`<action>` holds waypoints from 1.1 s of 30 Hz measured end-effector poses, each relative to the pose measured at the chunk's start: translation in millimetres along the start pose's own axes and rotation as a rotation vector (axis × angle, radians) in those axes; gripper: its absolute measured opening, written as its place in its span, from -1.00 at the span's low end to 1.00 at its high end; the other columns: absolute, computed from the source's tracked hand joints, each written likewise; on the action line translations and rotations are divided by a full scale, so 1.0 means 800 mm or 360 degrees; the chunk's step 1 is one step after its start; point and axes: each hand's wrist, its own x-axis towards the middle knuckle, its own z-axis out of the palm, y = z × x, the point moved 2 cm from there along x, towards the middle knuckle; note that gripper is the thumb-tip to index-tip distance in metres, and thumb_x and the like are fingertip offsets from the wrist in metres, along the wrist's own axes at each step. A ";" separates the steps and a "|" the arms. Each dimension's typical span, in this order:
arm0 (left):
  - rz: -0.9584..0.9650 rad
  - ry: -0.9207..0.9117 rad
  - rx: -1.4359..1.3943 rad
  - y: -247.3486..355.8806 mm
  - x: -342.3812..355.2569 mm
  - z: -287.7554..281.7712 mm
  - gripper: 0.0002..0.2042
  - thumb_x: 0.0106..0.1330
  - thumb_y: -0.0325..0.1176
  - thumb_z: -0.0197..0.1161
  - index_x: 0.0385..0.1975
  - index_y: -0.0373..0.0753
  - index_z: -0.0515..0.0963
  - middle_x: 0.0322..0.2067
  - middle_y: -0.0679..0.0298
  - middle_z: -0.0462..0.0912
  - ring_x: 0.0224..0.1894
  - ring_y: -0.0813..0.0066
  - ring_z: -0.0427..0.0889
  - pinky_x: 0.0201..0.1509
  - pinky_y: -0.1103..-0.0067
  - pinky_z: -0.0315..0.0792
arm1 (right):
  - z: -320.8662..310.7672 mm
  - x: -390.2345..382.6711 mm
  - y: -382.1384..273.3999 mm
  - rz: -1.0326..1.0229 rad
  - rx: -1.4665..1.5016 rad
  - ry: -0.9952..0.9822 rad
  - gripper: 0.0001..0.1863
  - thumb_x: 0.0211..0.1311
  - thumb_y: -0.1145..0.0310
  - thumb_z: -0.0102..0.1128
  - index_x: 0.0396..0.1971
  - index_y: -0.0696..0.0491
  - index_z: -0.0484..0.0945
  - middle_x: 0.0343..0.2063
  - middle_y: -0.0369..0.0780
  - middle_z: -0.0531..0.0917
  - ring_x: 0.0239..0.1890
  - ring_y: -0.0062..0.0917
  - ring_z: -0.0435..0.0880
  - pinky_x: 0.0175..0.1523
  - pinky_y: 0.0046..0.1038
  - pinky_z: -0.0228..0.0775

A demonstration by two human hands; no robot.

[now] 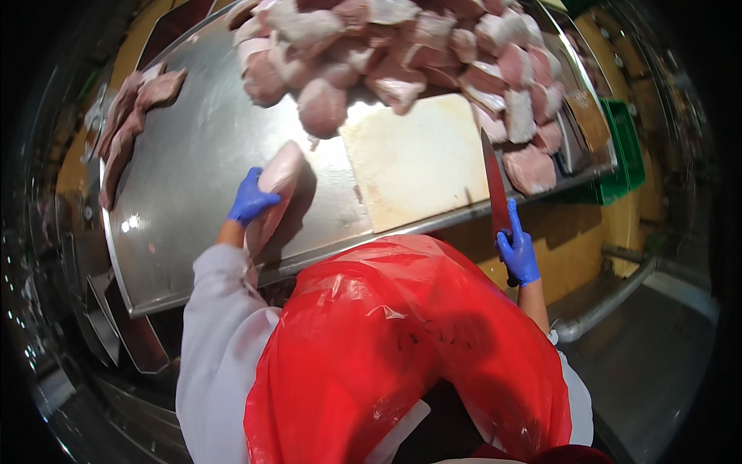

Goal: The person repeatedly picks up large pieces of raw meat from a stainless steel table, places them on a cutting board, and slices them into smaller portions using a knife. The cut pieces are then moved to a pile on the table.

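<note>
My left hand (253,199), in a blue glove, grips a long pale piece of raw meat (280,174) and holds it above the steel table, left of the cutting board. A shadow falls on the metal beside it. In my right hand (519,254), also gloved in blue, is a long-bladed knife (496,182), its tip pointing away from me along the right edge of the board. My index finger stretches along the knife's spine. The white cutting board (417,166) lies between my hands, with faint stains and no meat on its visible surface.
A big heap of raw meat pieces (363,46) covers the far side of the steel table (201,100). Several darker strips of meat (127,127) lie along the left edge. A green crate (624,155) stands at the right, near a metal pipe rail (610,305).
</note>
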 end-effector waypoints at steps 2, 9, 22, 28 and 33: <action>0.0153 0.0031 -0.0178 0.053 -0.012 0.016 -0.19 -0.24 -0.08 0.60 0.09 -0.31 0.45 -0.09 -0.03 0.68 -0.01 0.19 0.67 0.12 0.32 0.52 | -0.024 -0.021 0.023 0.0099 0.0079 0.0084 -0.13 0.36 0.54 0.03 0.61 -0.15 -0.07 -0.61 -0.23 0.56 -0.59 -0.58 0.47 -0.36 -0.43 0.45; 0.0394 0.0197 0.0192 0.343 0.022 0.182 0.01 -0.19 0.07 0.63 0.31 -0.28 0.33 0.11 -0.13 0.56 0.18 -0.06 0.56 0.28 0.18 0.43 | -0.069 0.004 0.075 -0.0052 0.0043 0.0045 -0.13 0.37 0.52 0.04 0.61 -0.19 -0.08 -0.62 -0.23 0.54 -0.61 -0.57 0.44 -0.39 -0.41 0.43; 0.0638 -0.0038 0.1026 0.303 0.031 0.273 -0.14 -0.07 0.05 0.50 0.28 -0.20 0.39 0.09 -0.03 0.50 0.10 -0.04 0.53 0.20 0.17 0.42 | 0.053 0.087 0.000 -0.0307 -0.0834 -0.0162 -0.09 0.24 0.48 0.07 0.59 -0.24 -0.04 -0.44 0.12 0.67 -0.41 0.07 0.66 -0.26 0.07 0.47; 0.0819 -0.0008 0.0815 0.308 0.047 0.293 -0.43 0.00 -0.01 0.43 0.03 -0.08 0.52 -0.02 0.03 0.51 0.03 -0.01 0.51 0.11 0.16 0.40 | 0.051 0.092 -0.035 -0.0296 -0.0902 -0.0206 -0.10 0.23 0.52 -0.01 0.59 -0.22 -0.05 -0.42 0.09 0.70 -0.38 0.06 0.70 -0.23 0.05 0.51; 0.0848 -0.0002 0.0839 0.317 0.050 0.295 -0.42 -0.01 -0.03 0.44 0.06 -0.07 0.56 -0.02 0.03 0.53 0.02 0.01 0.53 0.07 0.19 0.43 | 0.080 0.165 -0.055 -0.0383 -0.0996 -0.0108 -0.14 0.29 0.53 -0.07 0.59 -0.20 -0.07 -0.36 0.10 0.71 -0.33 0.02 0.73 -0.19 0.03 0.53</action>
